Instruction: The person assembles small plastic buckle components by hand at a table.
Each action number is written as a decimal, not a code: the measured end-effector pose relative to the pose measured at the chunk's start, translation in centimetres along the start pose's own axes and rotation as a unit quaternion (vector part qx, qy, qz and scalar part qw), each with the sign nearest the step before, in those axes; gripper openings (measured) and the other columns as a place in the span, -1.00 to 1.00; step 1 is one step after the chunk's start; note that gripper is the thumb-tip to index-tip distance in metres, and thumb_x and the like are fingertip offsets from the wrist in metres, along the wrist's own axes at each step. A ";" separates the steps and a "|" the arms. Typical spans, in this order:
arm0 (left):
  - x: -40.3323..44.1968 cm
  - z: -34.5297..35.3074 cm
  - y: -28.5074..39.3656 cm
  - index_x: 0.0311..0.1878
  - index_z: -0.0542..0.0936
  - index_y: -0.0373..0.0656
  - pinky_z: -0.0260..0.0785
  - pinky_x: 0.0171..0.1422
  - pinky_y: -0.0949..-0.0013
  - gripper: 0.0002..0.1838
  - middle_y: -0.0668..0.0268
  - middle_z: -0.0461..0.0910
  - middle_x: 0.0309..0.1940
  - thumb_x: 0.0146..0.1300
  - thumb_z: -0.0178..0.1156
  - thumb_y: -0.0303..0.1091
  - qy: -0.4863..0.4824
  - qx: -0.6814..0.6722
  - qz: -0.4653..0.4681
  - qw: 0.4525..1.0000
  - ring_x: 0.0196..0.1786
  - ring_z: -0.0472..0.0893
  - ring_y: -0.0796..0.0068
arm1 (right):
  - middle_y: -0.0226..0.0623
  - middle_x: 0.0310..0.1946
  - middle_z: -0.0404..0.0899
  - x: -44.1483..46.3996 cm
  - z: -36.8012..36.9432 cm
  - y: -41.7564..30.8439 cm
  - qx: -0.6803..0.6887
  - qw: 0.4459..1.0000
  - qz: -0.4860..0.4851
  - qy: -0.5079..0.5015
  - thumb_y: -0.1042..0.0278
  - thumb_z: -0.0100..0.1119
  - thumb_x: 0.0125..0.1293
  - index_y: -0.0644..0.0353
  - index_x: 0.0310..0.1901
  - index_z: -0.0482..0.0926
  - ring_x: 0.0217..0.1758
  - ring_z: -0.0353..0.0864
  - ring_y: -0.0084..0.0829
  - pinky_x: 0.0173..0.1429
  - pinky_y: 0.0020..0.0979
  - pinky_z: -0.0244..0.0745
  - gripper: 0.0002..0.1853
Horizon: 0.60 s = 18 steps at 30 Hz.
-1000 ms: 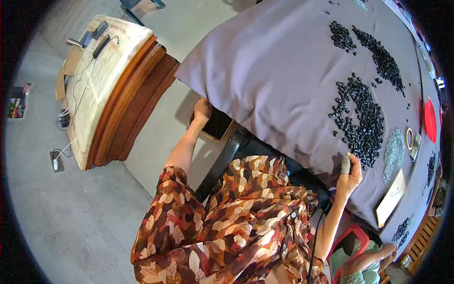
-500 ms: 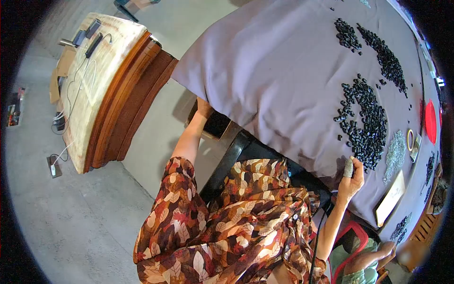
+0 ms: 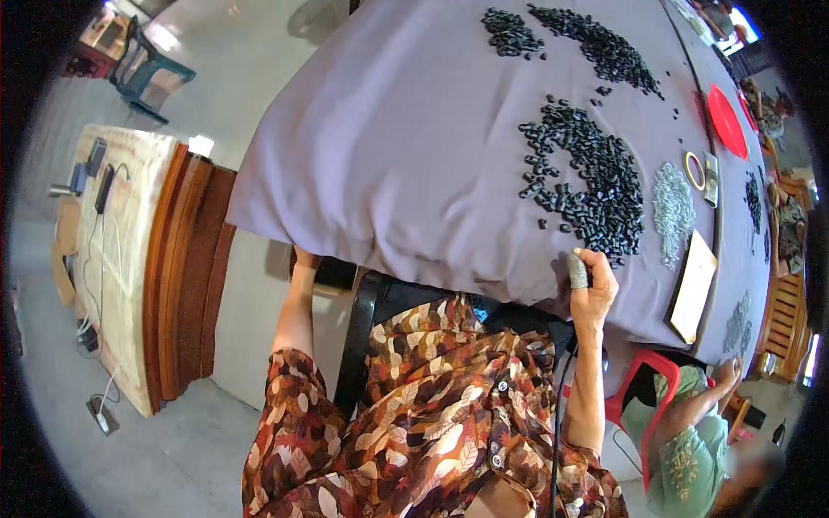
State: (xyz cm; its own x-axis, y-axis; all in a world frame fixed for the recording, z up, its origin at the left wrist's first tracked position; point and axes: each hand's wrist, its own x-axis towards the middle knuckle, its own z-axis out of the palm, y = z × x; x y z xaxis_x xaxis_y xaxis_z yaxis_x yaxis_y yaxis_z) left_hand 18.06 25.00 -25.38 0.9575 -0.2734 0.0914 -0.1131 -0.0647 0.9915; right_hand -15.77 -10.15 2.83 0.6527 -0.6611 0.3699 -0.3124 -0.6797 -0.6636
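Many black bits [image 3: 611, 203] are spread near the right hand's [image 3: 595, 295] curled fingers at the table's edge [image 3: 432, 274]; left hand's [image 3: 305, 257] fingers are hidden.

A wooden cabinet [image 3: 173, 298] stands on grey floor [image 3: 177, 470] left of the left hand [image 3: 304, 257]. A dark chair [image 3: 155, 78] sits beyond, a slatted bench [image 3: 784, 319] well to the right.
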 end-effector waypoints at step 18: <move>0.5 -0.5 -0.7 0.09 0.38 -0.41 0.36 0.05 0.33 -0.63 0.10 0.47 0.01 0.23 0.04 -0.46 -0.026 -0.055 -0.044 0.997 0.01 0.47 0.31 | -0.20 -0.46 0.50 -0.1 -0.3 -0.4 0.048 0.999 0.001 0.008 0.52 0.23 0.05 0.24 -0.32 0.54 -0.43 0.53 -0.24 -0.31 -0.38 0.41 -0.87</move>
State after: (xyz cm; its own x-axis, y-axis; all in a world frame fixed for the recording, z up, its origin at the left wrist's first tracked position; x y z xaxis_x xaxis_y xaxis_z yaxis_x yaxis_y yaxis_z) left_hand 18.80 25.42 -25.94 0.9474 -0.3201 0.0025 0.0026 0.0155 0.9999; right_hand -15.95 -9.96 3.27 0.6408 -0.6685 0.3776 -0.2465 -0.6449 -0.7234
